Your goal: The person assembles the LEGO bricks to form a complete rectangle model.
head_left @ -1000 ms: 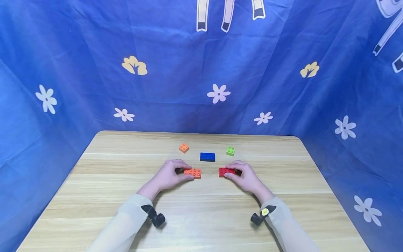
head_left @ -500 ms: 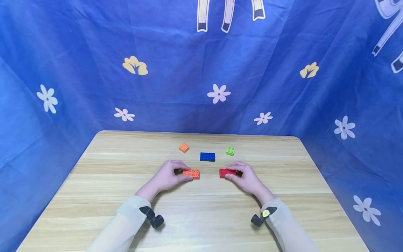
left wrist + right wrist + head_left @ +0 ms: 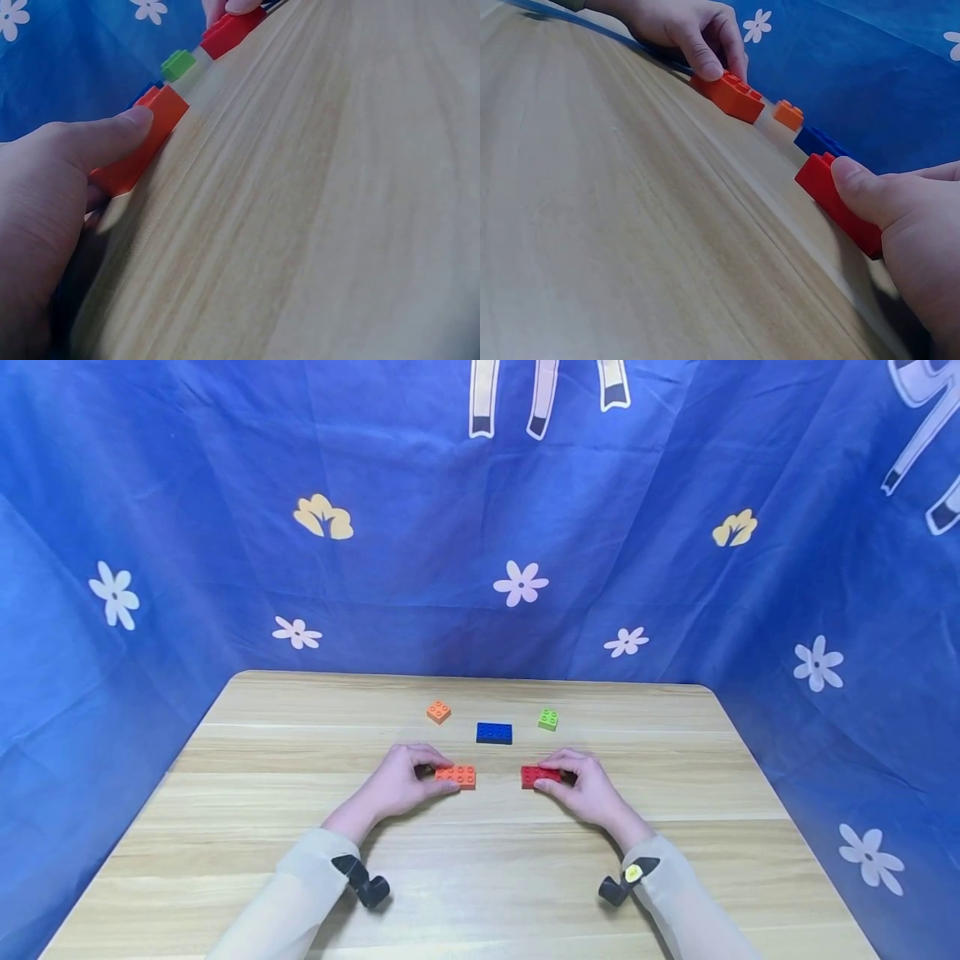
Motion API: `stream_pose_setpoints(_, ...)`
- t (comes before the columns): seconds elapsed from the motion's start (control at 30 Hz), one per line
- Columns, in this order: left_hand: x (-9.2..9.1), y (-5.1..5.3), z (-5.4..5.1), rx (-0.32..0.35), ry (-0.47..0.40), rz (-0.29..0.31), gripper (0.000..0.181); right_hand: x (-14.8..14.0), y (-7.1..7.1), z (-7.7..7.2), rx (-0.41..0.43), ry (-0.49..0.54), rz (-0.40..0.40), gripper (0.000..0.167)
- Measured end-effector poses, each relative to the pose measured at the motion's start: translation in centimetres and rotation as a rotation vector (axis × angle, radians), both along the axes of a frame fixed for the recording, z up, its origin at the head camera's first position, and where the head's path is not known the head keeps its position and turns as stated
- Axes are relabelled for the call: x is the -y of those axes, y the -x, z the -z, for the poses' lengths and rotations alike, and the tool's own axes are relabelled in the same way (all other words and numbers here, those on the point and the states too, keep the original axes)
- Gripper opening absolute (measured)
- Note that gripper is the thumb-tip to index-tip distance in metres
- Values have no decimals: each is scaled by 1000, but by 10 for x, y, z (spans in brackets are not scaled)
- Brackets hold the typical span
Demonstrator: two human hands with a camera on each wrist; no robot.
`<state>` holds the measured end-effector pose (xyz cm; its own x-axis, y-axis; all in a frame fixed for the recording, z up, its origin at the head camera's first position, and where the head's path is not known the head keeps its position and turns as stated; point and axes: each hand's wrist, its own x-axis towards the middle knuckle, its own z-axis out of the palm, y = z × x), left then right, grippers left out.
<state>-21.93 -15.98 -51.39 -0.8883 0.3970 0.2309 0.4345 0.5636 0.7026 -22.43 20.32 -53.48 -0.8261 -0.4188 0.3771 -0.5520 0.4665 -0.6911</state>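
My left hand (image 3: 401,781) pinches a long orange toy brick (image 3: 467,777) between thumb and fingers at its left end. To the right, my right hand (image 3: 588,785) grips a long red toy brick (image 3: 528,777) the same way, from its right end. The two bricks lie apart with their studs up, a gap of bare wood between them. In the left wrist view the thumb presses the near side of the orange brick (image 3: 161,127). The right wrist view has the thumb on the near side of the red brick (image 3: 829,191). Most fingers are hidden behind the bricks there.
Beyond the hands on the wooden table (image 3: 480,877) lie a blue long brick (image 3: 494,733), a small orange square brick (image 3: 438,712) and a small green brick (image 3: 548,720). Blue patterned cloth (image 3: 420,568) stands behind the table and along both sides.
My left hand has shifted slightly left with the orange brick. Both held bricks now appear a touch nearer to me. Each hand keeps its grip, and the other bricks stay in place.
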Motion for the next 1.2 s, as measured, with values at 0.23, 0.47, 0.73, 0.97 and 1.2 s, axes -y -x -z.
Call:
stream_pose_setpoints(0.23,-3,-2,0,17,-5,8,39,3,-2,1,-3,20,-19,30)
stream_pose_setpoints(0.47,-7,-2,1,4,5,23,40,6,-3,3,11,36,-36,29)
stream_pose_setpoints(0.73,-11,-3,-1,5,27,19,41,6,-2,5,21,32,-34,29)
stream_pose_setpoints(0.97,-14,-3,-2,28,46,9,41,10,-2,2,37,8,-29,30)
stream_pose_setpoints(1.2,-17,-3,-2,29,39,21,42,17,-4,-2,49,-11,-23,32)
